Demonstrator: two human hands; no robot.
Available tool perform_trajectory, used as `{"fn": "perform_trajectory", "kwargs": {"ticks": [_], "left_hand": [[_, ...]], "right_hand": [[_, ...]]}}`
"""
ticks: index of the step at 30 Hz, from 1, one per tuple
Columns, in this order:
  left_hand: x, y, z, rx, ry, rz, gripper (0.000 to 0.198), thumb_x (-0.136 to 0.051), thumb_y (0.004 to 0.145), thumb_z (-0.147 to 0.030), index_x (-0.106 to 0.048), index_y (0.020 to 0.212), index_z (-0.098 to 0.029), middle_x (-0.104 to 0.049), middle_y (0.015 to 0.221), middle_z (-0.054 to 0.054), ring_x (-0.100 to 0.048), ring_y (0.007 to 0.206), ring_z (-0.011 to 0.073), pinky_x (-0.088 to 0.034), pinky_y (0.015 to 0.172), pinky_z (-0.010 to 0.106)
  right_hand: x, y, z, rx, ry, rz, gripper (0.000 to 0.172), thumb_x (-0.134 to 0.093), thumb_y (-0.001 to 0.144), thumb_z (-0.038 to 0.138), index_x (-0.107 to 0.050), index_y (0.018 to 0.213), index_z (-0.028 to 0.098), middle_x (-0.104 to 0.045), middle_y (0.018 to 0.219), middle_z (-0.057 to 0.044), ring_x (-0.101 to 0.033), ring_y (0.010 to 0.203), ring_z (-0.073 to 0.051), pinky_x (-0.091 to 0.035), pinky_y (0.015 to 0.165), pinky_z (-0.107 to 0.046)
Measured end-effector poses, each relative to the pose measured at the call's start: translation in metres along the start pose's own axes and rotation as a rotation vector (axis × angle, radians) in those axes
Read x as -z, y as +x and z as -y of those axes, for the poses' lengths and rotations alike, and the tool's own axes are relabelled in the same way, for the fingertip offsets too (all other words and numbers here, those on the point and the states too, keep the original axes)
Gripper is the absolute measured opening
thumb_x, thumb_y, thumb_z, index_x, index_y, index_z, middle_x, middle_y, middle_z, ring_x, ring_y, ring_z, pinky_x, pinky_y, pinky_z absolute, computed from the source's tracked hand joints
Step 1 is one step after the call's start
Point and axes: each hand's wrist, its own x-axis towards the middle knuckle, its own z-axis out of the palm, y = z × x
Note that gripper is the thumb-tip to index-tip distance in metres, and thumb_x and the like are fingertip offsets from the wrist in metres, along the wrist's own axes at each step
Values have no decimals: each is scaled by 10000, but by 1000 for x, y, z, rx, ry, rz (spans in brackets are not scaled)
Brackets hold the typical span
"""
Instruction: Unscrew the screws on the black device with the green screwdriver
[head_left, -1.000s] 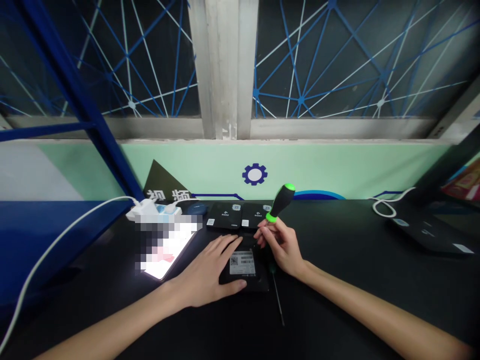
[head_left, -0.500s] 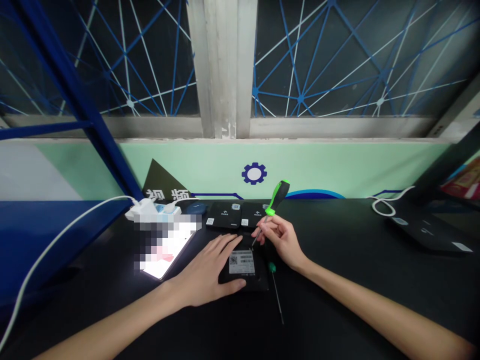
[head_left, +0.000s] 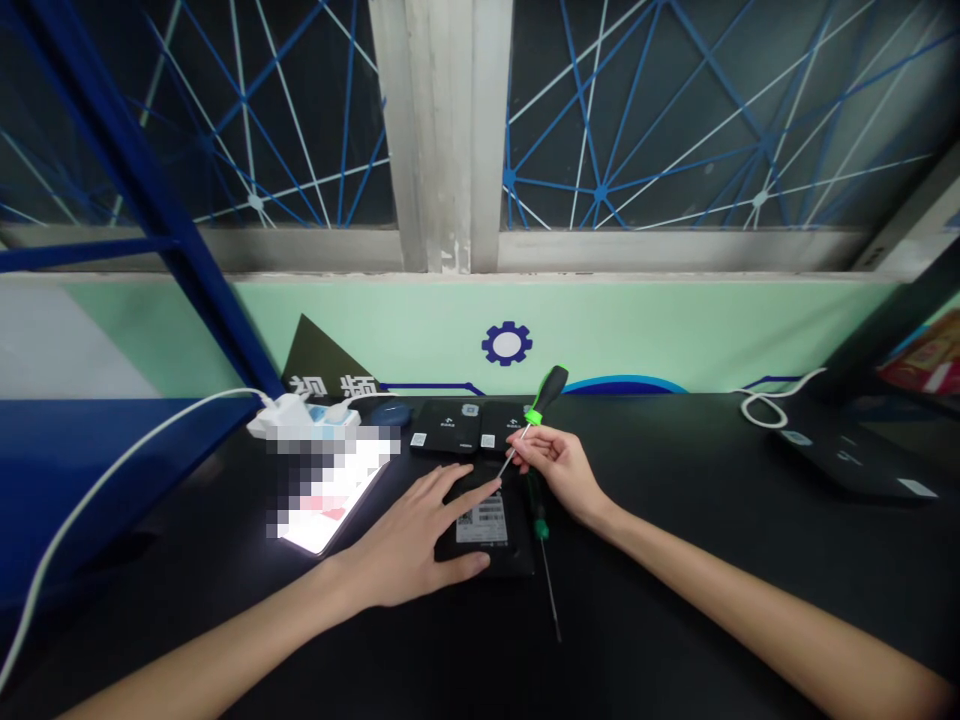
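Note:
A flat black box (head_left: 517, 560) with a white printed label (head_left: 491, 522) lies on the black table. Over its left side my left hand (head_left: 420, 525) is spread, its index finger reaching to the tip of a screwdriver. That screwdriver (head_left: 550, 392), black and bright green, is held by its metal shaft in the fingertips of my right hand (head_left: 562, 468). It leans with the handle up and to the right, the tip at the box's upper part. Just right of the box lies a second screwdriver (head_left: 541, 528) with a dark green handle, its shaft pointing toward me.
Two similar black boxes (head_left: 448, 428) stand side by side behind. A lit phone (head_left: 341, 495) and a white power strip (head_left: 289, 420) with a charger lie left, a dark mouse (head_left: 391, 413) beyond. Another black device (head_left: 855, 465) and a white cable (head_left: 765, 410) are at right.
My left index finger has moved right, across the label to the screwdriver's tip. The screwdriver in my right hand now leans further over, its handle slightly left and lower.

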Motion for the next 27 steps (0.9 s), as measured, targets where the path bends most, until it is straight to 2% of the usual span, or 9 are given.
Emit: {"fn": "perform_trajectory", "kwargs": {"ticks": [8,15,20,24,27], "left_hand": [[0,-1,1,-9,1,-13,684,-496,961,-664,-227,1559,-468,-201,1652,29,-192,1490,414,-294,1130,653],[0,-1,1,-10,9,-13,683,-489,962,-669,-224,1559,-469,-197,1652,26,-202,1487,414,-295,1128,656],[0,-1,1,4,2,4,687,-490,959,-673,-227,1559,-467,-191,1654,33,-177,1494,417,-283,1131,663],[0,-1,0,0,-2,-11,691,-504,955,-668,-236,1558,-465,-207,1650,34,-198,1486,424,-299,1121,665],[1,-1,0,-3,1,-18,686,-508,952,-668,-249,1555,-465,-212,1648,29,-205,1484,421,-309,1123,656]], "right_hand": [[0,1,-4,-2,-1,-36,316,-832,746,445,-753,832,151,-709,749,-52,-652,644,-152,-574,580,-259],[0,0,-2,25,-13,-90,340,-831,737,464,-726,820,150,-701,758,-60,-644,650,-164,-559,576,-273],[-1,-2,1,114,6,-179,306,-763,825,453,-664,856,165,-656,753,-31,-586,592,-128,-518,563,-255],[-1,-4,6,145,1,-143,296,-722,862,465,-620,839,188,-587,668,13,-551,540,-122,-506,547,-255],[-1,-6,6,135,0,-99,298,-715,868,470,-618,846,189,-597,693,6,-561,545,-126,-513,552,-263]]}}
